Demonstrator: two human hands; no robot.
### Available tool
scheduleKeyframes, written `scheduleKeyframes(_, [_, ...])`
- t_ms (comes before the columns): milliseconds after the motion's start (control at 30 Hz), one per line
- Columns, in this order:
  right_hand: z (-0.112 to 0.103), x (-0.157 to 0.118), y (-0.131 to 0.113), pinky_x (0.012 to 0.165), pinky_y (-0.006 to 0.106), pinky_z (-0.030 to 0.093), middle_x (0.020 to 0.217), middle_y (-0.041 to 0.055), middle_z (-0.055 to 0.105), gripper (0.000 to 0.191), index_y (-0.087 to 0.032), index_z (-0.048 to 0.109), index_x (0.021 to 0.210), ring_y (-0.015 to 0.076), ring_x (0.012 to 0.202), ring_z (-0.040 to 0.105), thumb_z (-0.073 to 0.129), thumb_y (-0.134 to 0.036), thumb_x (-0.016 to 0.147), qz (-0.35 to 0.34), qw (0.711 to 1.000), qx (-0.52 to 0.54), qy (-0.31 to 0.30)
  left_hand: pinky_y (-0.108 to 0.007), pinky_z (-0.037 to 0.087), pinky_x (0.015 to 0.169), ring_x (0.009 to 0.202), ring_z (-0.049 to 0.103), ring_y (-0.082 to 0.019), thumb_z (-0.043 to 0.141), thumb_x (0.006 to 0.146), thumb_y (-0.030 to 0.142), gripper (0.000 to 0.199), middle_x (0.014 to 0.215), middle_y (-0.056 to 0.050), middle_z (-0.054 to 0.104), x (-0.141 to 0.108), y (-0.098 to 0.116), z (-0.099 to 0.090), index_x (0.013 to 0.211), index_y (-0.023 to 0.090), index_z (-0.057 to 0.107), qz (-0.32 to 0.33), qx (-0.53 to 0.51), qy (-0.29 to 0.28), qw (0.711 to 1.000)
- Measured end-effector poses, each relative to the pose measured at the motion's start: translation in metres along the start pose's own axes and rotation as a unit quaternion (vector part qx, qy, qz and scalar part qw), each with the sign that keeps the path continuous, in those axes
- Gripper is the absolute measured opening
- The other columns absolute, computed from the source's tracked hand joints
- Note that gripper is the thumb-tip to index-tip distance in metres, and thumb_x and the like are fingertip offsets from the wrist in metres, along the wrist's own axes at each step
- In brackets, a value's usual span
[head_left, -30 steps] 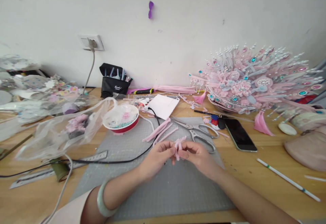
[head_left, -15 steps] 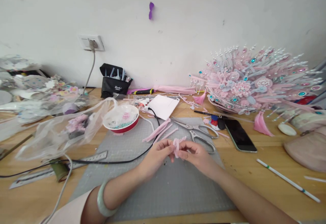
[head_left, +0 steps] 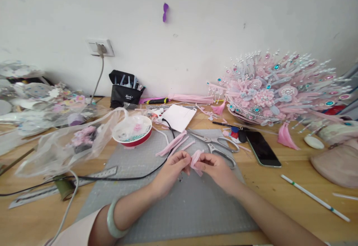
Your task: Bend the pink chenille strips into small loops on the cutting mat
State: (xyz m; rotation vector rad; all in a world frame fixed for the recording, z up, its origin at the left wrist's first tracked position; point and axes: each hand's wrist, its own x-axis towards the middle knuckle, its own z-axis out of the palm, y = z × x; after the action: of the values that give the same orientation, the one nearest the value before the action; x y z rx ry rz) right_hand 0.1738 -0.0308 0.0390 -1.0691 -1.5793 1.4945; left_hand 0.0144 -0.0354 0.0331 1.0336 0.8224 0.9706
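Note:
Between my fingertips, above the grey cutting mat [head_left: 156, 216], is a small looped bunch of pink pipe cleaners [head_left: 197, 160]. My left hand [head_left: 175, 169] pinches its left side with thumb and forefinger. On its other side, my right hand [head_left: 216, 169] is closed on the loops, and its fingers partly cover them. Just beyond my hands lie several cut pink pipe cleaners [head_left: 173, 142]. A pair of scissors [head_left: 214, 143] with silver handles rests on the mat behind my right hand.
A red-rimmed bowl of beads [head_left: 140, 141], a glue gun [head_left: 158, 113] and a white card [head_left: 179, 117] stand behind the mat. A black cable [head_left: 125, 179] crosses the left side. At right are a phone [head_left: 263, 148], a white stick [head_left: 314, 197] and a large beaded pink headdress [head_left: 268, 89].
The pink bunch has turned between my fingers, and its loops now fan out toward the right hand. Both hands stay in nearly the same place; the view has shifted slightly.

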Motion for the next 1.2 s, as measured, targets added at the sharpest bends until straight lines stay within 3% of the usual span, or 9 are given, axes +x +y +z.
scheduleKeyframes(200, [-0.003,0.0,0.002,0.052,0.021,0.034,0.065,-0.002,0.053,0.021,-0.015,0.057,0.075,0.0099,0.057,0.045,0.055,-0.035,0.076,0.015,0.999,-0.028,-0.003,-0.02,0.033,0.054,0.054,0.044,-0.008,0.061,0.071,0.03,0.017,0.062,0.003,0.05,0.003,-0.003,-0.001,0.069,0.015,0.054,-0.017,0.002,-0.021,1.0])
scheduleKeyframes(500, [-0.007,-0.002,-0.008,0.062,0.021,0.039,0.073,0.0005,0.062,0.012,-0.018,0.066,0.075,0.0127,0.069,0.054,0.055,-0.015,0.075,-0.093,0.952,-0.292,-0.02,-0.021,0.036,0.059,0.058,0.046,-0.009,0.059,0.072,0.031,0.019,0.063,0.002,0.049,0.006,-0.01,-0.002,0.068,0.014,0.052,-0.004,-0.014,-0.011,1.0])
scheduleKeyframes(633, [-0.003,-0.003,-0.006,0.058,0.02,0.039,0.07,0.0006,0.062,0.012,-0.018,0.066,0.075,0.0124,0.065,0.055,0.054,-0.016,0.075,-0.077,0.946,-0.313,-0.019,-0.023,0.038,0.062,0.06,0.048,-0.011,0.054,0.076,0.033,0.02,0.064,0.001,0.049,0.005,-0.011,-0.002,0.07,0.014,0.051,0.008,0.018,-0.006,1.0])
scheduleKeyframes(767, [-0.019,0.0,-0.008,0.057,0.021,0.037,0.069,0.001,0.064,0.019,-0.018,0.065,0.071,0.0132,0.063,0.055,0.048,-0.022,0.079,-0.012,0.916,-0.397,0.055,-0.029,0.038,0.075,0.074,0.053,-0.016,0.051,0.079,0.03,0.016,0.077,-0.003,0.057,0.002,-0.005,-0.003,0.079,0.016,0.057,0.043,0.11,-0.007,0.993])
scheduleKeyframes(833, [-0.032,0.002,-0.009,0.055,0.023,0.036,0.071,0.0032,0.065,0.02,-0.017,0.065,0.071,0.015,0.064,0.055,0.048,-0.024,0.078,0.034,0.891,-0.444,0.086,-0.033,0.034,0.087,0.092,0.052,-0.02,0.05,0.079,0.028,0.019,0.095,-0.007,0.06,0.0,-0.001,-0.005,0.092,0.018,0.06,0.114,0.27,-0.074,0.953])
scheduleKeyframes(933, [-0.044,0.004,-0.009,0.051,0.024,0.034,0.065,0.0038,0.064,0.02,-0.017,0.064,0.067,0.0157,0.059,0.054,0.049,-0.025,0.076,0.052,0.878,-0.469,0.083,-0.039,0.023,0.099,0.118,0.038,-0.024,0.045,0.082,0.031,0.038,0.124,-0.008,0.05,-0.002,-0.001,-0.006,0.119,0.022,0.047,0.219,0.53,-0.21,0.792])
scheduleKeyframes(1000, [-0.045,0.004,-0.009,0.053,0.023,0.034,0.067,0.0028,0.064,0.019,-0.018,0.064,0.066,0.0151,0.06,0.055,0.049,-0.024,0.076,0.047,0.875,-0.478,0.061,-0.039,0.017,0.103,0.126,0.029,-0.024,0.042,0.083,0.038,0.052,0.135,-0.01,0.038,-0.001,-0.006,-0.008,0.13,0.019,0.032,0.241,0.606,-0.242,0.719])
scheduleKeyframes(1100, [-0.039,0.004,-0.007,0.059,0.023,0.036,0.073,0.0031,0.064,0.02,-0.017,0.063,0.061,0.0148,0.067,0.056,0.05,-0.021,0.076,0.036,0.867,-0.497,0.03,-0.038,0.012,0.106,0.13,0.02,-0.024,0.034,0.084,0.047,0.061,0.14,-0.011,0.028,0.001,-0.014,-0.011,0.135,0.015,0.022,0.252,0.651,-0.253,0.67])
scheduleKeyframes(1200, [-0.033,0.005,-0.004,0.061,0.024,0.036,0.074,0.0055,0.064,0.022,-0.016,0.064,0.061,0.0163,0.069,0.057,0.049,-0.018,0.077,0.036,0.85,-0.524,0.032,-0.036,0.012,0.106,0.129,0.021,-0.023,0.031,0.084,0.049,0.062,0.14,-0.012,0.029,0.003,-0.017,-0.013,0.134,0.013,0.023,0.248,0.662,-0.257,0.659])
